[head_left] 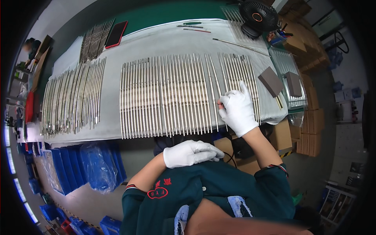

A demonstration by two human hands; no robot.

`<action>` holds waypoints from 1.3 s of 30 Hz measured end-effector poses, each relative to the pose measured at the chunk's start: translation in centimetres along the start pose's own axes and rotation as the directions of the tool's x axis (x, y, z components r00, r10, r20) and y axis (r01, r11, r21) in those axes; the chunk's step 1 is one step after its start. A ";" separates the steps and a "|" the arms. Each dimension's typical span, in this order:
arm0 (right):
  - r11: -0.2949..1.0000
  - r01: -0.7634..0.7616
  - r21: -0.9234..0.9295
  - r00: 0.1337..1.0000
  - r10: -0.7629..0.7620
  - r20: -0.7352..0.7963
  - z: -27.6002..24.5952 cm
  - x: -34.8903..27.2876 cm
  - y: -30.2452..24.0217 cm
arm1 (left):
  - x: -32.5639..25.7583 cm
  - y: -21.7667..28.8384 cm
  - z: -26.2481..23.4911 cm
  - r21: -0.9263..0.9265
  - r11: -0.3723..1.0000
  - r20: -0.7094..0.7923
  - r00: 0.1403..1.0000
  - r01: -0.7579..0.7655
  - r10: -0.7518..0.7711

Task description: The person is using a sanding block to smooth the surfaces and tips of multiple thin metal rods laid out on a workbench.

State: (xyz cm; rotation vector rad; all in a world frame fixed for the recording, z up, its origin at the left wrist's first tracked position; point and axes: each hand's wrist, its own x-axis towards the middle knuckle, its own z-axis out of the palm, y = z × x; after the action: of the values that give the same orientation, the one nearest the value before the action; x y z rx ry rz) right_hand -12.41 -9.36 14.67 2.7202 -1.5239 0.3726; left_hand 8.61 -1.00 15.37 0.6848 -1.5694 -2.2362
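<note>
My right hand [237, 109], in a white glove, is over the metal rods toward the right. Its thumb and forefinger are curled together, with a bare fingertip showing, while another finger points up. What lies in the pinch is hidden. Beside it a few slim metal rods [213, 86] lie slightly slanted and spaced apart. Left of these is a wide row of silvery rods [162, 96], side by side. A smaller group of rods [235, 68] extends beneath my right hand. My white-gloved left hand [194, 153] lies flat against my front, fingers stretched, holding nothing.
More rods [72, 98] and a darker bundle [96, 41] lie at the left, near a red-edged phone [116, 34]. Grey blocks [270, 81], clear trays [288, 60] and a black fan [258, 17] are at the right. Blue crates [70, 168] stand below the table's left side.
</note>
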 end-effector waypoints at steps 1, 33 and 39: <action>1.000 -0.003 -0.011 1.000 0.003 0.007 0.0 -0.2 -0.1 | 0.4 -1.3 0.0 -0.060 0.997 0.070 0.996 0.051 -0.047; 0.851 -0.485 -0.199 0.874 0.478 -0.088 -5.1 -2.9 13.0 | 7.8 -9.7 4.1 -0.841 0.526 -0.155 0.988 -0.125 -0.013; 0.985 -0.096 0.141 0.988 0.111 -0.107 -5.5 -2.3 7.7 | 7.6 -8.8 4.0 -0.834 0.542 -0.189 0.977 -0.108 -0.097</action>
State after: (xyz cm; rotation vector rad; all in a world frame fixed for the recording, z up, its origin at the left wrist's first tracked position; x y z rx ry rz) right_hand -21.21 -10.86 18.67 2.6688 -1.6715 0.6454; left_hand 0.16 1.23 6.74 0.5630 -0.2306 -2.4211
